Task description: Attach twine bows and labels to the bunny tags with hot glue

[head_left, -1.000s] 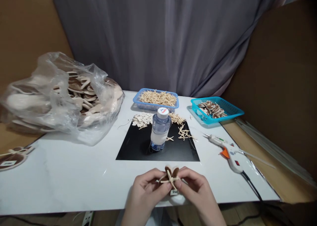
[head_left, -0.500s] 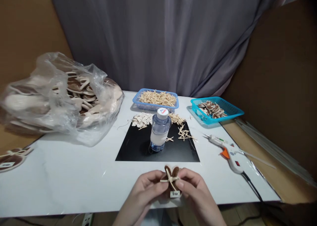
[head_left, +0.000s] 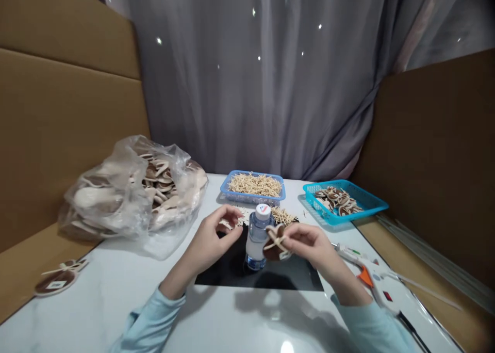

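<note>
My right hand [head_left: 309, 242] pinches a brown felt bunny-shaped piece [head_left: 274, 247] with a cream cord bow and a small white label. It is held up just right of the clear bottle [head_left: 256, 242], partly in front of it. My left hand [head_left: 216, 237] is left of the bottle with thumb and fingers apart, holding nothing visible. It hovers over or near the white label pile [head_left: 242, 216], which it partly hides. Behind the bottle is a small heap of cream cord bows [head_left: 284, 215]. The black mat [head_left: 232, 273] lies beneath.
A plastic bag of felt pieces [head_left: 127, 198] stands left, a finished-looking bunny piece [head_left: 58, 281] nearer. A blue basket of cord bows [head_left: 253, 185] is behind, a turquoise basket [head_left: 371, 206] with bunny pieces at right. The glue gun [head_left: 371, 275] and its cord lie right.
Both hands have moved forward from the table's front edge. My left hand has let go of the bunny piece; my right hand has carried it beside the bottle. The view has tilted up.
</note>
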